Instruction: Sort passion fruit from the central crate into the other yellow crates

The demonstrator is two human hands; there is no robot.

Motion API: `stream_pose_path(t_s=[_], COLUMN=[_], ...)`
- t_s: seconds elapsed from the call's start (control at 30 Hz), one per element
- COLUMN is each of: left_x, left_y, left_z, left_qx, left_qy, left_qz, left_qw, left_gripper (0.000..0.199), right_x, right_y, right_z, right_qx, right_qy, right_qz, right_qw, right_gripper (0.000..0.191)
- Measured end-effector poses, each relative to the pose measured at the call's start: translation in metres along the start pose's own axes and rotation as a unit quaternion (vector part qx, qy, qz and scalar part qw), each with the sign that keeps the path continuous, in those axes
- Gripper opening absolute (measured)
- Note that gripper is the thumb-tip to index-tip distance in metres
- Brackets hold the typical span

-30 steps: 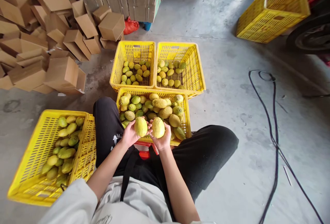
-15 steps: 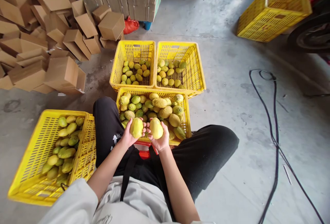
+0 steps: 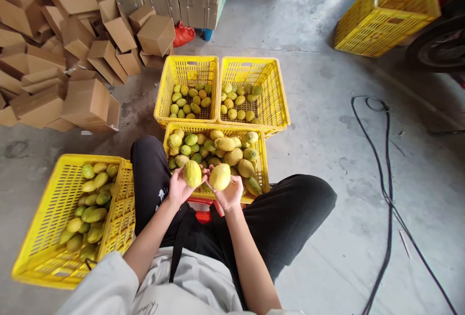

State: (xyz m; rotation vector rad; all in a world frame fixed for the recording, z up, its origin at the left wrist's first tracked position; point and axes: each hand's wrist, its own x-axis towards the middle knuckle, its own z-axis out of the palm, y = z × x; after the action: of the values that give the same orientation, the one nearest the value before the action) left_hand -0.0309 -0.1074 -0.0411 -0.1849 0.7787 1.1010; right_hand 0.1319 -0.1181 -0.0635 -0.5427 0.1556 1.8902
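Over the nearest crate, my left hand holds a yellow oval fruit in its fingers. Close beside it, my right hand faces palm up, with a second yellow oval fruit resting on its fingers and its thumb spread out to the side. A small gap separates the two fruits. Between my knees, the yellow plastic crate is filled with similar yellow-green fruits, some long, some bumpy. My hands and forearms hide part of its near edge.
Two yellow crates with fewer fruits stand just beyond. Another fruit-filled crate is by my left leg. Cardboard boxes lie heaped at far left. A black cable runs along the floor at right, below a yellow crate.
My right hand has rolled open, palm up, and its thumb has moved away from the fruit. Both fruits have turned and risen slightly in the view.
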Motion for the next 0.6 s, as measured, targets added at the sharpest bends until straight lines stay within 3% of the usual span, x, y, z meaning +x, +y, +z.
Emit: stream_pose_path(t_s=[0.17,0.4,0.6], left_x=[0.001,0.004,0.005], left_y=[0.002,-0.007,-0.004], left_z=[0.002,-0.002,-0.004], left_qx=[-0.001,0.119,0.071], left_qy=[-0.012,-0.07,-0.059], left_qz=[-0.007,-0.051,-0.057], left_qw=[1.0,0.989,0.994], left_gripper=[0.036,0.045,0.043], right_x=[0.002,0.006,0.006], right_y=[0.0,0.011,0.006], right_z=[-0.003,-0.01,-0.008], right_qx=[0.008,-0.04,-0.022], right_qy=[0.005,0.013,0.024], right_qz=[0.022,0.064,0.048], right_qw=[1.0,0.997,0.998], right_gripper=[0.035,0.042,0.035])
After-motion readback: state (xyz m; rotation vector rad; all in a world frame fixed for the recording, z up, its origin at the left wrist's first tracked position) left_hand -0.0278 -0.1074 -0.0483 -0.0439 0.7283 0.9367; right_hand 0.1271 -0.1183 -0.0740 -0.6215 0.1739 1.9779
